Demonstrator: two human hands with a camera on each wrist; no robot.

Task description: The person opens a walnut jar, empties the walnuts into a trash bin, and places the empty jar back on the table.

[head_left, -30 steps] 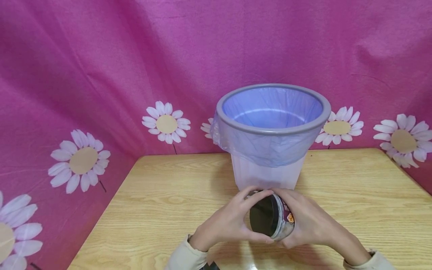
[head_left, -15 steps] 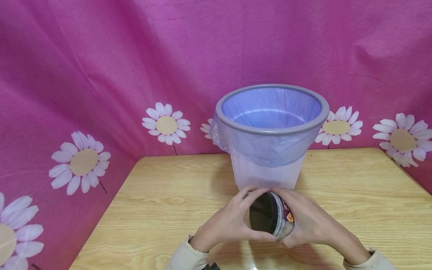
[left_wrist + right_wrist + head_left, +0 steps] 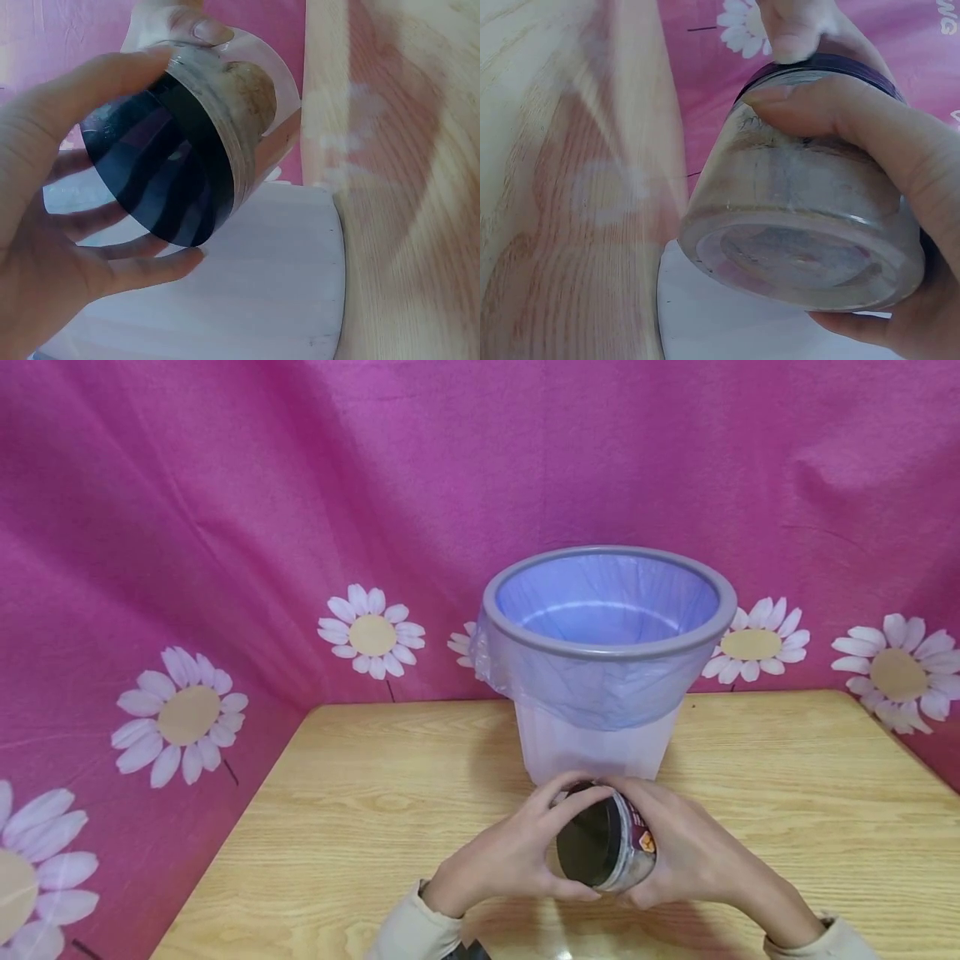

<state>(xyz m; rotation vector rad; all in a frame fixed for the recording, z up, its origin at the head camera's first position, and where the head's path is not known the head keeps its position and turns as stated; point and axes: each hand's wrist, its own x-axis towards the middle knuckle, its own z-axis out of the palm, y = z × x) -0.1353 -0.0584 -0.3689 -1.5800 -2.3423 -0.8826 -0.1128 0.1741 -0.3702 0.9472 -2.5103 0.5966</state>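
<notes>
In front of the bin I hold a clear jar tilted on its side between both hands. Its black lid faces left, and a dark red label shows on its side. My left hand grips the lid, with thumb and fingers spread round its edge. The jar's body is gripped by my right hand. Through the clear wall of the jar, the left wrist view shows something brownish inside. The round base of the jar faces the right wrist camera.
A pale bin with a grey rim and a bluish liner stands on the wooden table, just beyond my hands. A pink cloth with white flowers hangs behind and to the left.
The fingers and thumb of my left hand have shifted slightly along the lid's edge. My right hand and the jar stay in nearly the same place.
</notes>
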